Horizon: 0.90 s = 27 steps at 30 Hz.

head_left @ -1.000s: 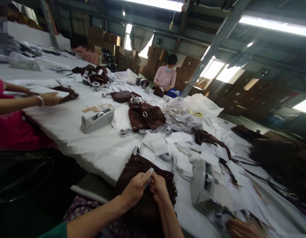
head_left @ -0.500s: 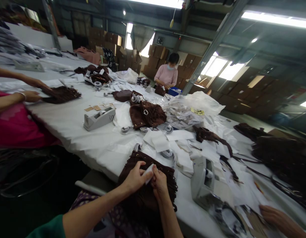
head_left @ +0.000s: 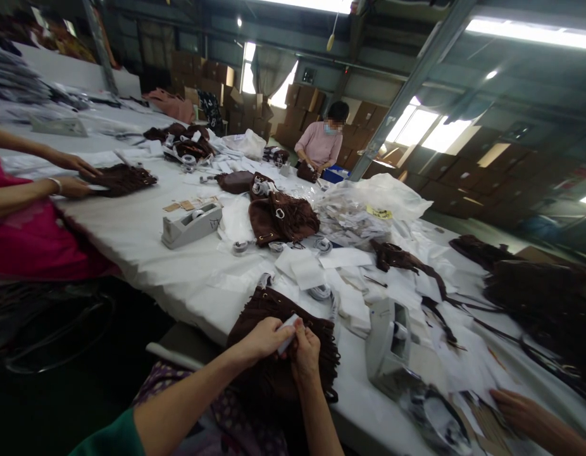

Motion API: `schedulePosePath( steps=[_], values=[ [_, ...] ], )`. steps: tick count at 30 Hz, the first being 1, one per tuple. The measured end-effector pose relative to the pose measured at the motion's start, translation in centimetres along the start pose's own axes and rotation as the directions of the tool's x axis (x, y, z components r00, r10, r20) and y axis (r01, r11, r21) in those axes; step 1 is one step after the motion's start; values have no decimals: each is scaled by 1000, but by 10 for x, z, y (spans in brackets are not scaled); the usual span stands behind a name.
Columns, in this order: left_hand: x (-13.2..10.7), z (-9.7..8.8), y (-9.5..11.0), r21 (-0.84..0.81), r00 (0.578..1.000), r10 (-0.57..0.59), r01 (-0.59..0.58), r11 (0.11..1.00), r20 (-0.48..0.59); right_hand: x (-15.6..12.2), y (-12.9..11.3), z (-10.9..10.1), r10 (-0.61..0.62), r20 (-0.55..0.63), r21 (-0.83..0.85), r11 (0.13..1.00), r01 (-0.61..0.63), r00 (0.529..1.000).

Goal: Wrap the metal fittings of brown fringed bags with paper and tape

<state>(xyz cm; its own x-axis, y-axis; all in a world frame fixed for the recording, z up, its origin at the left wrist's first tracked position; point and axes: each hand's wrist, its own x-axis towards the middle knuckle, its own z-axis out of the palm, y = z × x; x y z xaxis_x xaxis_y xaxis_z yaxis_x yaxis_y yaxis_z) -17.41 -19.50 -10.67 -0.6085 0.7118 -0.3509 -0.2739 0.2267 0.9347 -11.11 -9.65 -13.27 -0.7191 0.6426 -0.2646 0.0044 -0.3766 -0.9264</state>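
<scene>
A dark brown fringed bag [head_left: 259,313] lies at the table's near edge, partly over my lap. Above it, my left hand [head_left: 267,337] pinches a small piece of white paper [head_left: 286,334] that looks folded or wrapped around something. My right hand [head_left: 305,347] closes its fingertips on the other end of the same piece. Whatever lies inside the paper is hidden. Grey-white wrapping [head_left: 264,280] covers a part at the bag's upper left corner.
Tape dispensers stand to the left [head_left: 192,225] and right [head_left: 388,345]. Beyond are another brown bag [head_left: 269,218], white paper sheets [head_left: 307,269] and plastic wrapping [head_left: 378,196]. Co-workers' hands are at the left [head_left: 72,174] and lower right [head_left: 525,411]; a masked person [head_left: 319,142] stands across the table.
My left fingers have folded down closer around the white paper. My right hand stays at its other end. The co-worker's hands at the left have shifted slightly on their brown bag.
</scene>
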Motion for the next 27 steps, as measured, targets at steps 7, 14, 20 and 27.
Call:
schedulePosePath(
  steps=[7, 14, 20, 27],
  values=[
    [-5, 10, -6, -171, 998, -63, 58, 984, -24, 2, 5, 0, -53, -13, -25, 998, 52, 999],
    [-4, 21, -20, -299, 993, 30, -63, 952, -112, 1, 5, 1, -31, -6, -33, 999, 30, 1000],
    [1, 20, -25, -208, 965, 119, -169, 963, -235, 1, -4, -1, 29, 111, -103, 994, -18, 993],
    [-14, 9, -23, -444, 991, 105, -56, 894, 86, -5, -2, -5, -22, 92, -135, 990, 35, 995]
  ],
)
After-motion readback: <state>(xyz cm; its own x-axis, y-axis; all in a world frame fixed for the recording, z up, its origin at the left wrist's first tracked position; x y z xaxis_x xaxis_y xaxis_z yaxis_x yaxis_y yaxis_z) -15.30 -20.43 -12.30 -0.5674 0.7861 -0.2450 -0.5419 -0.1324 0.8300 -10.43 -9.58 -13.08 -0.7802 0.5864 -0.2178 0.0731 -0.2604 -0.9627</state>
